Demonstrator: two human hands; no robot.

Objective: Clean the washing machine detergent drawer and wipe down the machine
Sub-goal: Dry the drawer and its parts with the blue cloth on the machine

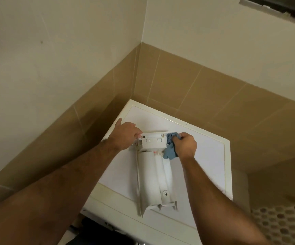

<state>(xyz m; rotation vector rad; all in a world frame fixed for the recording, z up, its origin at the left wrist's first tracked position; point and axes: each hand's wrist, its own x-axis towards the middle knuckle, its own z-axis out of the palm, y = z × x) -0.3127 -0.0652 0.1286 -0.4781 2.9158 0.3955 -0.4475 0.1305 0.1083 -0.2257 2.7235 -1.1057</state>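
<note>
Head view has us looking down at the top of the white washing machine (196,156), which sits tucked into a corner with tan wall tiles (213,96) running behind and along the left side. We've got the detergent drawer (153,175) pulled out and lying on the machine's top, underside up, its long body running from the near edge toward the wall. Our left hand (125,135) is at the far left end of the drawer, fingers bent down over that end to hold it steady, with the thumb sticking out straight toward the corner. Our right hand (186,144) is balled up in a fist around a blue cloth (170,146), which is bunched up and pressed against the far right end of the drawer, right beside the ribbed block there. Part of the cloth pokes out above the knuckles and part hangs below them. Both arms reach in from the bottom of the shot. Off to the lower right there's a floor of small round mosaic tiles (284,225), and we can see a dark opening (275,4) up in the top right corner of the wall.
</note>
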